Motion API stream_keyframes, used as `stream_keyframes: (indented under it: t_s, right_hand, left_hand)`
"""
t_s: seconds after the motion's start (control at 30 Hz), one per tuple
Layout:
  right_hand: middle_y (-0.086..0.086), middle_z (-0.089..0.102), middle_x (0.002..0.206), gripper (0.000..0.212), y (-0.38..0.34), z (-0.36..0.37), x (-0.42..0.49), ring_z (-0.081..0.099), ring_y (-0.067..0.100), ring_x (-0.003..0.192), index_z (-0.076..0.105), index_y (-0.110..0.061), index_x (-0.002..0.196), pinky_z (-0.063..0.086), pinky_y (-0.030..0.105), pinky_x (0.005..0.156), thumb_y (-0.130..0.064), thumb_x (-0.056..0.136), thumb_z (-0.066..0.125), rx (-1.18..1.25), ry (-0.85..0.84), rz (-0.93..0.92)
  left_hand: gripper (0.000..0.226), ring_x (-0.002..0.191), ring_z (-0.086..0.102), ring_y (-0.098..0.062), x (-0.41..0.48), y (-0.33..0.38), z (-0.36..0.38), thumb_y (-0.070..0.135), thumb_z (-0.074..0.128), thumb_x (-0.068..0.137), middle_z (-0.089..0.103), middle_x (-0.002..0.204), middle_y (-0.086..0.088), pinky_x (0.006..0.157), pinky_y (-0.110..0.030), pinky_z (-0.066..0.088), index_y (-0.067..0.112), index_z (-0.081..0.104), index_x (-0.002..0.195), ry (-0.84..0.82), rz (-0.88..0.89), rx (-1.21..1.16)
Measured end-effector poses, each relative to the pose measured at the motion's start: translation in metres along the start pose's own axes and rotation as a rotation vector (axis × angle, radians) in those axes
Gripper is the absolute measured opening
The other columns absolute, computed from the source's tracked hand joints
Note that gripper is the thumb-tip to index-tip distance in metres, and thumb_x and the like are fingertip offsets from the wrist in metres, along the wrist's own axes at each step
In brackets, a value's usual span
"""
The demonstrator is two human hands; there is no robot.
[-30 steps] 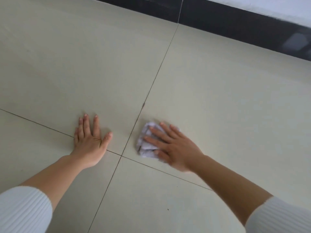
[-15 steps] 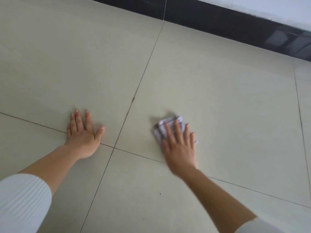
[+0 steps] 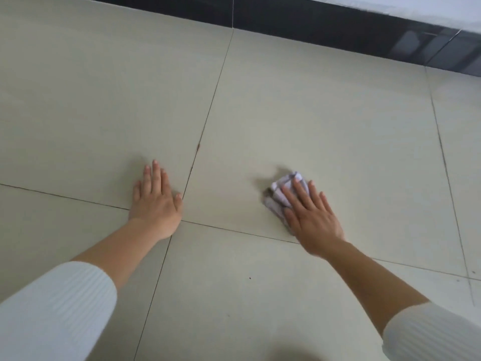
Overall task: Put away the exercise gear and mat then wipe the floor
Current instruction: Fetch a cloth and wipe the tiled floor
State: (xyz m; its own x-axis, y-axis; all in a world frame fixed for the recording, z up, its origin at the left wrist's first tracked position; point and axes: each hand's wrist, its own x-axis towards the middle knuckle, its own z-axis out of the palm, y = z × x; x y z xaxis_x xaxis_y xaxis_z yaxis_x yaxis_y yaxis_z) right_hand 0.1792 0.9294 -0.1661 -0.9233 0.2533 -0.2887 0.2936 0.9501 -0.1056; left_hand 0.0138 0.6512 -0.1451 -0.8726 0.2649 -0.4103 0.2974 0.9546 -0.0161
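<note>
The pale beige tiled floor (image 3: 325, 121) is filling the view, meeting a glossy black skirting strip (image 3: 325, 24) at the far edge. 2 white ribbed sleeves (image 3: 52, 308) are framing the bare forearms. The left hand (image 3: 156, 204) is lying open and flat beside a grout joint. The right hand (image 3: 309, 217) is pressing flat, fingers spread, on a crumpled pale lilac cloth (image 3: 279, 196) lying on the floor.

Left hand (image 3: 155, 204) flat, right hand (image 3: 311, 217) flat, fingers (image 3: 291, 195) spread
</note>
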Motion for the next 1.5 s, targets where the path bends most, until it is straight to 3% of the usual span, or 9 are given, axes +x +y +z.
stream_keyframes:
  t_s: [0.1,0.2,0.37,0.63,0.77,0.87,1.07,1.3,1.5]
  right_hand:
    - [-0.008,-0.020,0.159,0.053,0.021,-0.006,-0.019,-0.017,0.022,0.146,-0.018,-0.044,0.146,-0.003,0.038,0.120,-0.048,0.099,0.005,0.149,-0.017,0.367]
    - [-0.002,-0.018,0.160,0.053,-0.014,0.006,-0.038,-0.015,0.028,0.147,-0.010,-0.037,0.150,-0.003,0.042,0.119,-0.042,0.102,0.011,0.204,-0.010,0.489]
    - [0.014,0.024,0.156,0.056,-0.122,0.032,-0.075,0.022,0.047,0.140,0.026,-0.025,0.150,0.026,0.057,0.111,-0.034,0.095,0.030,0.050,-0.035,-0.129]
    - [-0.008,0.024,0.157,0.053,-0.152,0.035,-0.047,0.015,0.024,0.147,0.026,-0.036,0.148,0.005,0.040,0.117,-0.051,0.098,0.019,-0.249,-0.152,-0.853]
    - [0.000,0.015,0.159,0.056,-0.126,0.006,0.028,0.017,0.027,0.146,0.013,-0.029,0.152,0.013,0.041,0.114,-0.048,0.100,0.001,-0.199,-0.031,-0.513]
    - [-0.003,-0.023,0.157,0.061,-0.114,-0.016,0.080,-0.016,0.025,0.146,-0.022,-0.034,0.145,-0.003,0.040,0.120,-0.055,0.088,-0.019,-0.100,-0.017,-0.174]
    - [-0.001,-0.023,0.158,0.055,-0.148,-0.034,0.144,-0.023,0.028,0.144,-0.018,-0.035,0.149,-0.010,0.043,0.117,-0.045,0.101,0.007,0.119,-0.087,0.194]
    - [-0.003,-0.027,0.156,0.054,-0.229,-0.011,0.098,-0.027,0.028,0.143,-0.022,-0.039,0.146,-0.016,0.041,0.116,-0.050,0.095,-0.008,-0.012,-0.130,-0.157]
    - [0.003,0.015,0.160,0.051,-0.296,0.007,0.049,0.012,0.035,0.145,0.014,-0.034,0.152,0.010,0.047,0.116,-0.044,0.103,0.008,-0.034,-0.099,-0.293]
  left_hand:
    - [0.063,0.144,-0.018,-0.025,-0.009,0.022,0.009,0.036,0.014,0.100,-0.019,0.156,-0.012,0.118,-0.041,-0.003,0.005,-0.011,0.149,-0.019,0.032,-0.075]
    - [0.063,0.145,-0.013,-0.026,-0.008,0.020,0.010,0.038,0.015,0.100,-0.016,0.157,-0.014,0.118,-0.041,-0.002,0.006,-0.009,0.149,-0.023,0.067,-0.048]
    - [0.068,0.145,0.001,-0.032,-0.003,0.015,-0.005,0.041,0.019,0.100,-0.004,0.156,-0.022,0.118,-0.040,0.006,-0.001,-0.002,0.149,-0.058,0.142,0.177]
    - [0.056,0.143,0.019,-0.023,0.018,-0.021,-0.053,0.042,0.025,0.100,0.015,0.158,-0.008,0.113,-0.036,0.025,0.014,0.019,0.149,-0.184,0.417,0.199]
    - [0.057,0.144,0.014,-0.018,0.041,-0.073,-0.068,0.041,0.026,0.100,0.009,0.159,0.004,0.114,-0.038,0.023,0.020,0.012,0.151,-0.130,0.338,0.049]
    - [0.066,0.147,-0.002,-0.020,0.053,-0.117,-0.053,0.045,0.023,0.100,-0.010,0.159,-0.004,0.119,-0.035,0.008,0.015,-0.005,0.151,-0.128,0.212,0.077]
    - [0.091,0.143,-0.023,-0.023,0.072,-0.174,-0.017,0.071,0.016,0.086,-0.027,0.154,-0.013,0.117,-0.036,-0.008,0.013,-0.021,0.147,-0.034,0.056,-0.007]
    - [0.086,0.145,0.007,-0.029,0.074,-0.183,0.008,0.064,0.020,0.085,0.012,0.157,-0.019,0.115,-0.040,0.010,0.008,0.017,0.150,0.263,0.148,-0.132]
    - [0.075,0.143,0.018,-0.032,0.075,-0.186,0.005,0.052,0.028,0.087,0.020,0.155,-0.019,0.110,-0.046,0.022,0.008,0.025,0.147,0.264,0.155,-0.196]
